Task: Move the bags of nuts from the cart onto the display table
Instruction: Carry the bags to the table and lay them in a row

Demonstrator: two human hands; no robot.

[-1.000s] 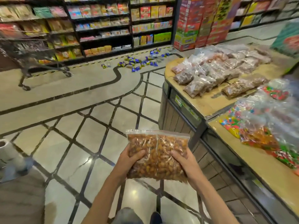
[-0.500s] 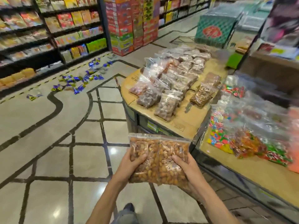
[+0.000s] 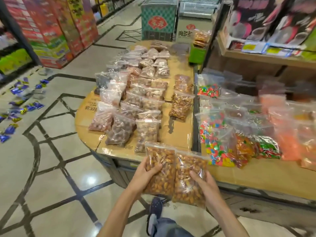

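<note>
The left hand [image 3: 147, 170] grips one clear, crinkly zip bag of glossy orange-brown nuts [image 3: 159, 170], thumb curled over its front, while the right hand [image 3: 206, 183] grips a second, matching bag [image 3: 189, 177] just beside it, both held upright in the air just short of the near edge of the display table [image 3: 177, 134]. That rounded table is topped with flattened brown cardboard and carries rows of lumpy transparent nut bags [image 3: 136, 106].
</note>
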